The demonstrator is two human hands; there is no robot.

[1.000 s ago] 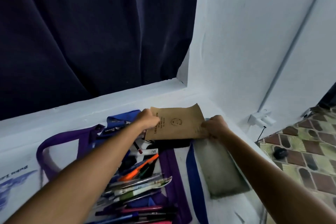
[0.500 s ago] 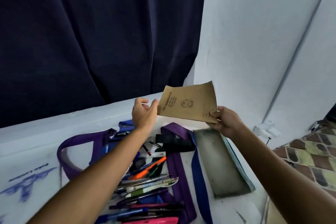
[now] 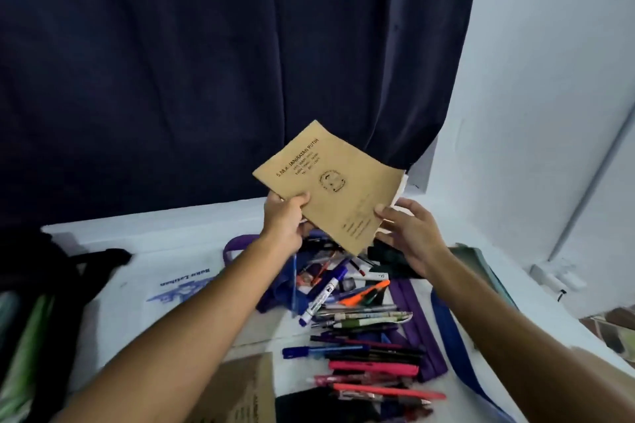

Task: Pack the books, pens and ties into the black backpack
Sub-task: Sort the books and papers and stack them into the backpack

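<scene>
A brown paper-covered exercise book (image 3: pixel 331 182) is held up in the air, tilted, above the white table (image 3: pixel 147 240). My left hand (image 3: pixel 285 220) pinches its lower left edge. My right hand (image 3: pixel 407 237) touches its lower right corner with fingers spread. Several pens and markers (image 3: pixel 360 326) lie in a heap below, among purple ties (image 3: pixel 417 323) and a blue tie (image 3: pixel 457 350). The black backpack (image 3: pixel 37 285) stands open at the far left edge, with green book edges inside. Another brown book (image 3: pixel 240 388) lies at the near edge.
A white book with blue print (image 3: pixel 185 285) lies flat left of the pens. A grey-green book (image 3: pixel 488 268) lies at the right table edge. A dark curtain (image 3: pixel 206 62) hangs behind, and a white wall (image 3: pixel 549 113) closes the right side.
The brown book has been lifted off the table and raised, turning as it rose. My left hand went from open beside it to pinching its edge. The view shifted left, revealing the backpack.
</scene>
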